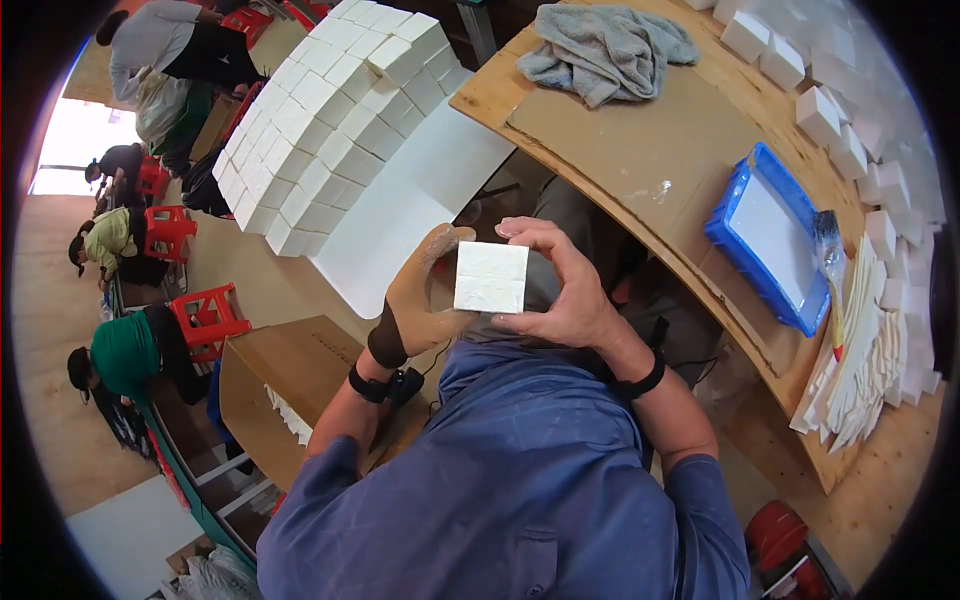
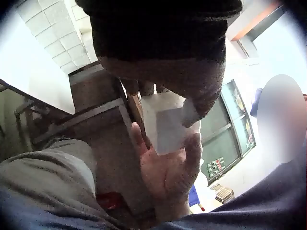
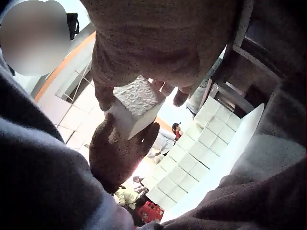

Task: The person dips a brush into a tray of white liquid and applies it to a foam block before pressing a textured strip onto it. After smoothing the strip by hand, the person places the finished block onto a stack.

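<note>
A white square block [image 1: 491, 277] with a faint seam across its top is held between both hands above the lap. The left hand [image 1: 420, 300], in a tan glove with a dark cuff, grips its left side between curved fingers and thumb. From the other side, the bare right hand [image 1: 572, 285] grips it, thumb along the near edge and whitened fingertips past the far one. In the right wrist view one face of the block [image 3: 138, 99] looks rough and bumpy. The left wrist view shows a smoother, shaded face of the block [image 2: 175, 129].
A wooden table [image 1: 480, 95] on the right carries a grey towel [image 1: 610, 50], cardboard sheet [image 1: 620, 150], blue tray [image 1: 720, 228] of white liquid, brush [image 1: 829, 250] and white strips [image 1: 850, 350]. Stacked white blocks [image 1: 330, 130] stand ahead; an open carton [image 1: 290, 360] is at left.
</note>
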`<state>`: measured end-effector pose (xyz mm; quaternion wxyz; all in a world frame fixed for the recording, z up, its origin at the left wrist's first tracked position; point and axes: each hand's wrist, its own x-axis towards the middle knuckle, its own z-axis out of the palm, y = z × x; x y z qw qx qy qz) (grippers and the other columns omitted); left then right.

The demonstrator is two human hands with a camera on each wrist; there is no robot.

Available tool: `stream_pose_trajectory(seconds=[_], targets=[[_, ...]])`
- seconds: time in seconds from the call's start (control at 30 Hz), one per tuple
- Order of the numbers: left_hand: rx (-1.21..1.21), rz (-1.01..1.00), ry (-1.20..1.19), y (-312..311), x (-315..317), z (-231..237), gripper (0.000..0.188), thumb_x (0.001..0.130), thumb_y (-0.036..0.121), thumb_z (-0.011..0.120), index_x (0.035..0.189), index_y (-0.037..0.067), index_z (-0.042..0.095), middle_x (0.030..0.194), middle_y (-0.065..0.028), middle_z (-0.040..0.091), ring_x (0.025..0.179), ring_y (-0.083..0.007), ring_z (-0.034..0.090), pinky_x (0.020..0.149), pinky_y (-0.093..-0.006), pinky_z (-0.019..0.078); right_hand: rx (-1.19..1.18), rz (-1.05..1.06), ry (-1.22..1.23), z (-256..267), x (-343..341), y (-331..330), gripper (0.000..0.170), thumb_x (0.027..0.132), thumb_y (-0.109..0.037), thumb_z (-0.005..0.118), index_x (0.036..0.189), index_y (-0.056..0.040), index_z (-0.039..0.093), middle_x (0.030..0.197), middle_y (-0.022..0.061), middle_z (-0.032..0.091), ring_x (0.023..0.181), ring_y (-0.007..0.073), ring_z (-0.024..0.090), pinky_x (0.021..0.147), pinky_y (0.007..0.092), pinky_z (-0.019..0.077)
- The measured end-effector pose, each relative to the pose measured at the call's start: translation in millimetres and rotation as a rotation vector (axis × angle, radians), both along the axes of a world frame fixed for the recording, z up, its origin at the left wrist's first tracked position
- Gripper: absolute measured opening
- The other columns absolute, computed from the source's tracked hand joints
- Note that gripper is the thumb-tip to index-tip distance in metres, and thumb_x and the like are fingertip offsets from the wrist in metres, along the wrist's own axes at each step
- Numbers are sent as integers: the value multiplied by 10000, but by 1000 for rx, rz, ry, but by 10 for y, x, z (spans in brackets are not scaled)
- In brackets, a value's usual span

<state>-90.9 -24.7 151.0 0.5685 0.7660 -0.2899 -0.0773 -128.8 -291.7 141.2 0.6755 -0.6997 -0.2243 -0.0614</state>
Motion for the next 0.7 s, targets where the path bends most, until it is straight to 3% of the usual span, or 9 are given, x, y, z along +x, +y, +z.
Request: stream_pose_trajectory(seconds=[0.13,0.23,0.4,0.5,0.63,0.7], targets=[[-166,64,78,-26,-47,4,894,808,104,948,1600,19,542,1582,-167,611,1422,-273,630,1222,-410,467,24,21,147,113,-44,-33,1004,821,-180,995,1652,-43,449,1658,170,508,1564,284,491,1305,452,393],[66,128,-86,1,-36,128,931,793,72,944,1620,4,522,1596,-164,603,1432,-273,619,1235,-414,460,152,39,157,21,-10,-71,915,948,-247,876,1697,-18,405,1675,157,500,1561,263,489,1308,450,384],[147,124,-360,-103,-39,204,880,838,66,895,1625,-16,511,1580,-140,617,1442,-278,610,1247,-418,453,45,-35,188,-4,-77,-41,754,1036,-278,758,1662,10,452,1675,159,503,1568,258,482,1302,443,388],[-354,220,247,-112,-5,152,784,932,99,823,1630,-42,494,1568,-142,626,1427,-279,617,1238,-411,463,425,-36,308,-16,-78,11,691,1048,-254,749,1629,23,497,1652,156,534,1548,249,504,1283,429,411],[-141,283,238,146,302,-47,701,1019,139,740,1640,-52,477,1576,-168,617,1419,-275,620,1229,-420,469,322,-109,338,-57,-95,-131,597,1064,-155,733,1599,19,534,1579,146,609,1465,230,588,1234,402,468],[-254,303,321,338,533,-35,693,1031,160,734,1637,-58,479,1566,-168,624,1407,-269,625,1221,-419,476,319,-146,384,-238,-142,-188,541,1067,-111,728,1565,22,564,1523,133,649,1397,216,636,1193,381,500]])
